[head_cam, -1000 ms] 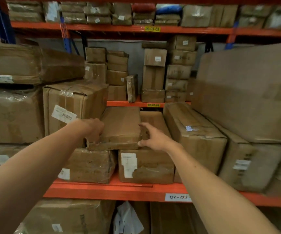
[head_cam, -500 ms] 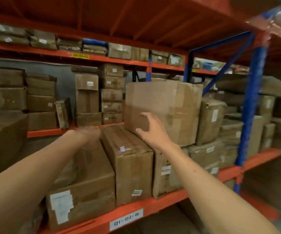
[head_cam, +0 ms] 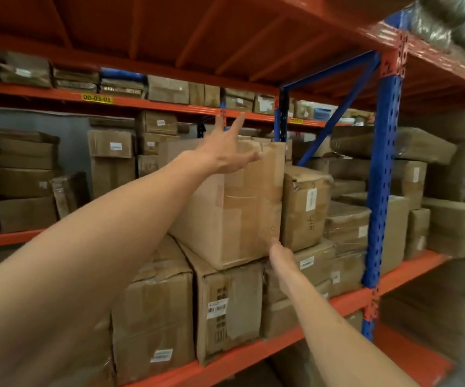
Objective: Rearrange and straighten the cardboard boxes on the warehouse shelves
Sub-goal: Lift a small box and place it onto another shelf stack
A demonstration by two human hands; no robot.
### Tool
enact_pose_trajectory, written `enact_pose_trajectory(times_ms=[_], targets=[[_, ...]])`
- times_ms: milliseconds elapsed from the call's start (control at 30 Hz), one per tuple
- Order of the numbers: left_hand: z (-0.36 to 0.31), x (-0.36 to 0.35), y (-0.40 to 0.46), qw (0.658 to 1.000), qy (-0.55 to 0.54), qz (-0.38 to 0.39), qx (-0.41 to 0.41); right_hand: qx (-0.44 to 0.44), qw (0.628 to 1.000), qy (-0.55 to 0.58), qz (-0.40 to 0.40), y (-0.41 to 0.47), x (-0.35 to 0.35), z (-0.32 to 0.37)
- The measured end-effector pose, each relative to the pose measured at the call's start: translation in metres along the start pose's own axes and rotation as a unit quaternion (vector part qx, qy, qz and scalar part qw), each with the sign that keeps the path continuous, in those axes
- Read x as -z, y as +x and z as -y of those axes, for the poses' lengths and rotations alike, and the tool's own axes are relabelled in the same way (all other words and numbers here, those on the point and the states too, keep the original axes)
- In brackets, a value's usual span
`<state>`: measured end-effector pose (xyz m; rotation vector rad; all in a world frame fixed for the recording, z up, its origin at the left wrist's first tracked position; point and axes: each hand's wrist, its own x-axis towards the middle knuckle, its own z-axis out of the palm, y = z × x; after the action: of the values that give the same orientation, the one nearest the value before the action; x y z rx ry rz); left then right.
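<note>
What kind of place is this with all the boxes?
Most likely a warehouse or stockroom. Tall metal racks with orange shelf beams and blue posts are packed with taped cardboard boxes, and a yellow location label marks one shelf.

Left arm (head_cam: pixel 94 247) stretched far forward and up from the near left, bare to the wrist. Left hand (head_cam: pixel 227 152) raised high, fingers (head_cam: pixel 238 122) splayed straight, thumb pointing right, nothing gripped. Right arm (head_cam: pixel 334 331) reached forward from the near right, lower. Right hand (head_cam: pixel 280 256) extended flat, fingers straight and together, pointing far; fingertips blurred.
</note>
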<state>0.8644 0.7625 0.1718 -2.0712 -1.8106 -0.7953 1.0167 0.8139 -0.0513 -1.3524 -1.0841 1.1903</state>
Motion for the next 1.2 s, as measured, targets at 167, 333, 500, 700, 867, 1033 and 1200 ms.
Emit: enact_pose_trajectory(times_ms=[167,333,500,700,867,1033,1200], targets=[[0.004,-0.015,0.013,0.995,0.075,-0.063,-0.002,-0.025,0.988,0.145,0.041,0.022,-0.004,0.007],[0.033,0.009,-0.007,0.993,0.048,-0.098,-0.040,-0.011,0.976,0.218,0.004,0.029,-0.030,0.019],[0.073,0.045,-0.034,0.986,-0.046,-0.160,0.018,0.061,0.962,0.266,-0.015,0.020,-0.044,0.029],[0.127,0.074,-0.075,0.919,-0.199,-0.134,0.314,0.138,0.951,0.268,0.062,-0.003,-0.076,0.050],[0.181,0.066,-0.136,0.788,-0.457,-0.033,0.411,0.157,0.910,0.314,0.221,-0.021,-0.102,0.051],[0.212,0.036,-0.185,0.705,-0.596,-0.083,0.376,0.202,0.899,0.232,0.311,-0.038,-0.122,0.053],[0.255,0.033,-0.222,0.696,-0.606,-0.147,0.356,0.213,0.918,0.176,0.285,-0.065,-0.161,0.050]])
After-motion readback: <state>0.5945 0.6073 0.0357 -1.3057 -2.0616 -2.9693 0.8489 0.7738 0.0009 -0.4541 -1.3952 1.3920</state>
